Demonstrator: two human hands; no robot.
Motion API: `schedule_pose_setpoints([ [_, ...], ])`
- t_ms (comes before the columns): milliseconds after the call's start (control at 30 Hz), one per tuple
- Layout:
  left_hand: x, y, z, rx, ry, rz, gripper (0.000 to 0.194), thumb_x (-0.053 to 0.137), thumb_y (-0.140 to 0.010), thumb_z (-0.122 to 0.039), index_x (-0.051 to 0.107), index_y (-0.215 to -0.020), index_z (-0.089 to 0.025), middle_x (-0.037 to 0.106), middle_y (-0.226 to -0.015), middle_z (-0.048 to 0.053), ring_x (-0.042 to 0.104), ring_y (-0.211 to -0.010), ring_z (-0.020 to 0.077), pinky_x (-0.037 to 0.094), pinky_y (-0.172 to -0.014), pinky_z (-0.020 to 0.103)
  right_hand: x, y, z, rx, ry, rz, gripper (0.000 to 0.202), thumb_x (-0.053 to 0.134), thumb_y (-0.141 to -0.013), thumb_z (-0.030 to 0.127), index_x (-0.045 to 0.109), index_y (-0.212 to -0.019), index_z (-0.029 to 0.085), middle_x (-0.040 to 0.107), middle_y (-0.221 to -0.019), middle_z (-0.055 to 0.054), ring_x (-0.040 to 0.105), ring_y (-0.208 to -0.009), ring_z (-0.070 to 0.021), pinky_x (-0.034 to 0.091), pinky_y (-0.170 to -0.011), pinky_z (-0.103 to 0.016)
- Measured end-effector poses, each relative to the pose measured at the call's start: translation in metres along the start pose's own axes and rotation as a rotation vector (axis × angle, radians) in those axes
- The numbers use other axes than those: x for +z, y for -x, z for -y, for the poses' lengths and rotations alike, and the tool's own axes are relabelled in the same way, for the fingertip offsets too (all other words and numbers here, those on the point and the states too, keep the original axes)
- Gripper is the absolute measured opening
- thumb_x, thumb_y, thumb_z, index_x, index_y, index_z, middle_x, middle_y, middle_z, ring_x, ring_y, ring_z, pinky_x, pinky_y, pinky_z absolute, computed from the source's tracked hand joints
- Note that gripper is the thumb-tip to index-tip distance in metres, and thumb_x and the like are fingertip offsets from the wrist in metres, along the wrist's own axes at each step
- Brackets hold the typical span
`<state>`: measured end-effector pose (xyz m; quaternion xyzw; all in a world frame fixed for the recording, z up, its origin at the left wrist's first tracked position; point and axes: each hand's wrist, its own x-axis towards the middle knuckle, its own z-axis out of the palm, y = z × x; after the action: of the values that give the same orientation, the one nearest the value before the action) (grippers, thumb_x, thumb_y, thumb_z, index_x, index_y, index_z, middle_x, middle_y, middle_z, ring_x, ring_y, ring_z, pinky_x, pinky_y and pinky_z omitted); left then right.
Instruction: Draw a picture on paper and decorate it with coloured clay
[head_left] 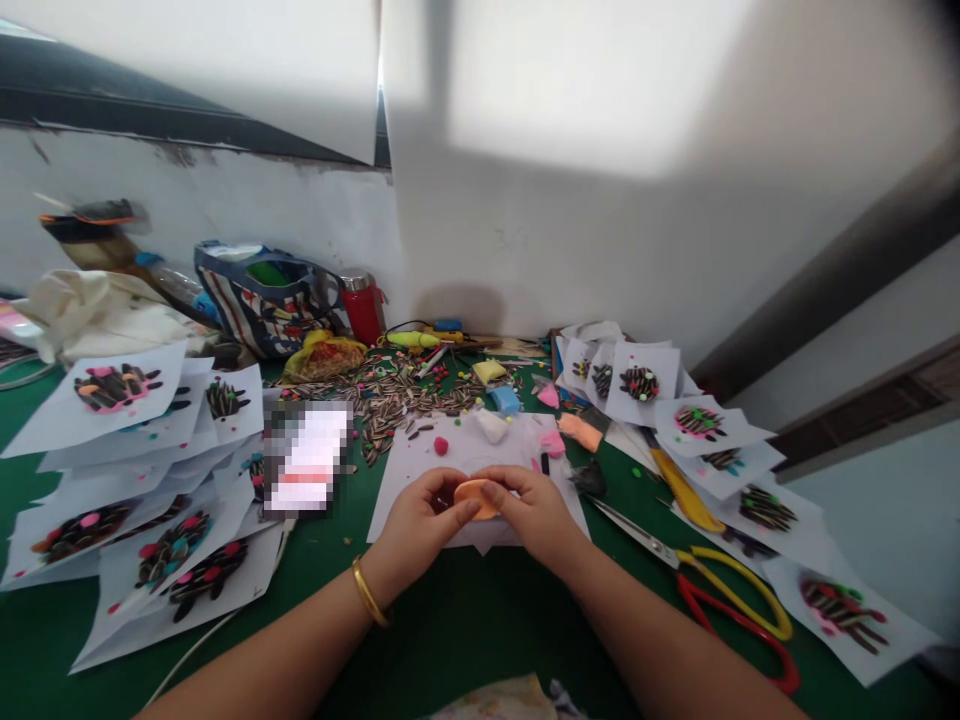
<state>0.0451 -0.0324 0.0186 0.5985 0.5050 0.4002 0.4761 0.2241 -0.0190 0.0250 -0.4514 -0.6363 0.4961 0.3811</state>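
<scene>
Orange clay, a flat soft oval disc [475, 497], sits pinched between your left hand [421, 522] and right hand [529, 510], fingers of both closed on its edges, just above the white paper sheet [420, 465] on the green table [450, 620].

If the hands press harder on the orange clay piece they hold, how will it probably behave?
The orange clay piece is already a flattened disc pinched between the left hand and right hand, so it probably is soft and will bend or dent. It looks thin and light, probably easy to lift. Being flat, it seems unlikely to roll on the white paper.
</scene>
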Motion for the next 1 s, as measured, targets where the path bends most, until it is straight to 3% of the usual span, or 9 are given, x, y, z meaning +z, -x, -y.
schedule_pose_setpoints([
  [133, -0.003, -0.001, 0.0, 0.016, -0.064, -0.021, 0.023, 0.065, -0.079, -0.039, 0.067, -0.083, -0.017, 0.066, -0.081, 0.004, 0.059, -0.076, 0.0184, 0.045, -0.07, 0.029, 0.0, 0.002, -0.003, 0.0, 0.013, 0.006, 0.045, 0.052, -0.092, 0.042, 0.054, -0.13, 0.019, 0.068, -0.082, -0.001, 0.063, -0.074, -0.0164, 0.049, -0.07, -0.029],
  [267, -0.004, -0.002, -0.004, -0.011, 0.004, -0.04, 0.025, 0.063, -0.081, -0.041, 0.066, -0.081, -0.016, 0.065, -0.078, 0.003, 0.059, -0.076, 0.0188, 0.045, -0.07, 0.028, 0.0, 0.0, -0.001, -0.026, 0.074, 0.04, 0.027, 0.062, -0.086, 0.04, 0.067, -0.104, 0.02, 0.07, -0.09, -0.002, 0.063, -0.085, -0.0178, 0.047, -0.077, -0.029],
  [400, -0.002, 0.0, -0.004, -0.023, 0.143, -0.04, 0.027, 0.066, -0.079, -0.042, 0.064, -0.088, -0.017, 0.066, -0.085, 0.003, 0.061, -0.081, 0.0189, 0.048, -0.074, 0.029, 0.001, -0.001, 0.005, -0.002, 0.102, 0.075, 0.02, 0.059, -0.087, 0.037, 0.068, -0.085, 0.019, 0.07, -0.082, -0.001, 0.063, -0.079, -0.0169, 0.047, -0.072, -0.026],
  [500, -0.001, 0.001, -0.003, -0.016, 0.162, -0.031, 0.031, 0.07, -0.077, -0.042, 0.065, -0.095, -0.017, 0.066, -0.092, 0.005, 0.062, -0.085, 0.0197, 0.049, -0.075, 0.029, 0.002, 0.0, 0.007, -0.008, 0.118, 0.08, 0.016, 0.059, -0.085, 0.032, 0.069, -0.085, 0.019, 0.07, -0.081, -0.001, 0.063, -0.078, -0.0167, 0.047, -0.071, -0.026],
  [600, -0.003, 0.001, -0.005, -0.013, 0.061, -0.02, 0.027, 0.067, -0.078, -0.042, 0.068, -0.085, -0.016, 0.067, -0.083, 0.005, 0.061, -0.08, 0.0192, 0.047, -0.072, 0.028, 0.003, 0.001, 0.007, -0.027, 0.111, 0.1, 0.013, 0.059, -0.085, 0.028, 0.069, -0.089, 0.019, 0.07, -0.083, -0.001, 0.063, -0.079, -0.0165, 0.046, -0.072, -0.026],
  [733, -0.003, 0.001, -0.01, -0.027, 0.06, -0.005, 0.03, 0.067, -0.077, -0.045, 0.067, -0.079, -0.015, 0.065, -0.075, 0.002, 0.058, -0.073, 0.0176, 0.045, -0.067, 0.026, 0.001, 0.001, 0.006, -0.034, 0.095, 0.09, 0.021, 0.054, -0.09, 0.034, 0.067, -0.084, 0.019, 0.067, -0.079, -0.001, 0.061, -0.077, -0.016, 0.045, -0.07, -0.025],
  [900, -0.003, 0.001, -0.008, -0.024, 0.138, -0.027, 0.032, 0.062, -0.081, -0.047, 0.066, -0.088, -0.016, 0.066, -0.084, 0.004, 0.059, -0.08, 0.0186, 0.046, -0.073, 0.028, -0.001, 0.0, 0.002, -0.031, 0.095, 0.073, 0.029, 0.052, -0.092, 0.041, 0.066, -0.081, 0.018, 0.065, -0.078, -0.001, 0.059, -0.077, -0.0164, 0.044, -0.07, -0.026],
  [1000, -0.004, 0.0, -0.006, -0.05, 0.126, -0.074, 0.031, 0.062, -0.082, -0.047, 0.066, -0.083, -0.016, 0.064, -0.078, 0.002, 0.057, -0.075, 0.0171, 0.045, -0.07, 0.027, 0.0, 0.0, 0.0, -0.024, 0.044, 0.076, 0.028, 0.054, -0.09, 0.042, 0.067, -0.098, 0.019, 0.066, -0.085, -0.002, 0.06, -0.082, -0.0173, 0.045, -0.075, -0.027],
])
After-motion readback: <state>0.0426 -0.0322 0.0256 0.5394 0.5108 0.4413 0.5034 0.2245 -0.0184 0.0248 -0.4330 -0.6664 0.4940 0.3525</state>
